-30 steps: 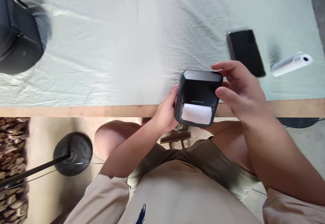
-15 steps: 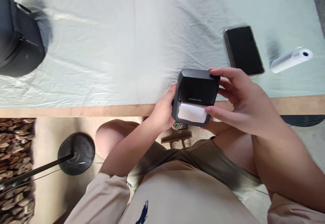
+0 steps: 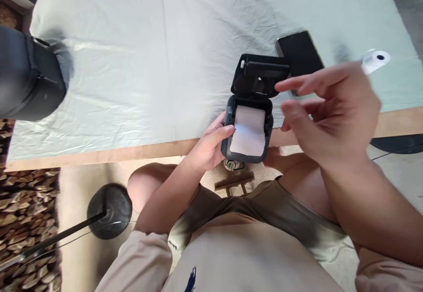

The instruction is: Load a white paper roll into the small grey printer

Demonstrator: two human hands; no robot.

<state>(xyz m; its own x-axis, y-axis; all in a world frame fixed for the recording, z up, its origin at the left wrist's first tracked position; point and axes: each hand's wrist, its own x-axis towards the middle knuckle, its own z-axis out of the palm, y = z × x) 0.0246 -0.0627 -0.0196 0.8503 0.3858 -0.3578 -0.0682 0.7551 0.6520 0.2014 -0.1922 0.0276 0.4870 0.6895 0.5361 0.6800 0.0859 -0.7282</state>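
precariously, the small dark printer (image 3: 246, 156) is at the middle of the frame, out at the near edge of the tabletop (image 3: 132, 84). the left hand's (image 3: 211, 148) grip holds it by the left side, thumb at the left edge of the white paper (image 3: 249, 129); if that hold loosened, the printer could drop toward the floor (image 3: 74, 204), and a thumb pressed inward might crease the paper or push it askew. the lid (image 3: 259, 90) stands raised. the right hand's (image 3: 337, 111) grip is half spread with nothing in it, index fingertip at the lid's right edge; whether they touch i cannot tell. a careless knock there could swing the lid down onto the thumb. the phone (image 3: 299, 51) and paper roll (image 3: 375, 60), upper right, seem near enough for a sweeping right hand to bump.
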